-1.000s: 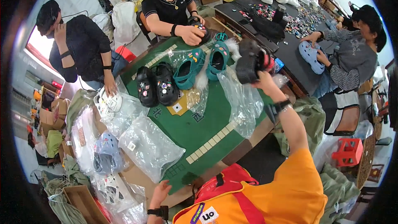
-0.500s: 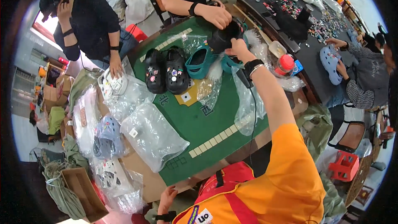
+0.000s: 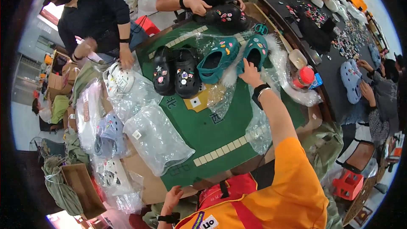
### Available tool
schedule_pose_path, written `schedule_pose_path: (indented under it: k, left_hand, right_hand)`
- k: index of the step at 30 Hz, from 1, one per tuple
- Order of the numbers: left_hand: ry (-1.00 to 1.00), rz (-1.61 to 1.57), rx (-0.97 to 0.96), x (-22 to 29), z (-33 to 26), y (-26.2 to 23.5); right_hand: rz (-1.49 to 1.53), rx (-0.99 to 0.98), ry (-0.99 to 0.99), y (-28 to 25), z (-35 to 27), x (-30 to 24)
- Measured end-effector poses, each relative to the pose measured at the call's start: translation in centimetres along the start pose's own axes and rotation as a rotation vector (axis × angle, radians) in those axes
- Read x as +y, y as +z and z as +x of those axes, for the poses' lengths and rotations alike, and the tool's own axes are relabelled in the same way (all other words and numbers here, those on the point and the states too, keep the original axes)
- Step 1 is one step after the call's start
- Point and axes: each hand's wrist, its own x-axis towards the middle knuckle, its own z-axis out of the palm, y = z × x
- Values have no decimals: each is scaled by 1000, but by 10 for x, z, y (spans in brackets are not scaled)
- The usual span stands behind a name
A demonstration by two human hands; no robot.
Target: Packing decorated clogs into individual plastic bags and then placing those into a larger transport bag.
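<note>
Fingers [image 3: 247,66] now on teal clog [image 3: 258,45]

The heel of one teal clog [image 3: 259,44] is partly covered by the right hand [image 3: 251,74]. A co-worker's raised hand [image 3: 86,47] is blurred; the scattered charms [image 3: 349,39] are too small to be told apart.

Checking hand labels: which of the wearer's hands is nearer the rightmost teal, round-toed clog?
Right. The right hand is at the teal clog, seemingly touching its heel; the left hand is far off, by the near edge of the green tabletop.
</note>
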Motion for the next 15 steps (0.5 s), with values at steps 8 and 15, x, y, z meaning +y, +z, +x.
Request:
schedule_pose_path:
  k: [8,15]
  left_hand:
    - [-4,-80,2,-1,-3,9]
    - [54,-79,-2,-17,2,13]
  right_hand:
    - [-195,90,-207,13,14,1]
    - [101,204,-193,-54,55,-5]
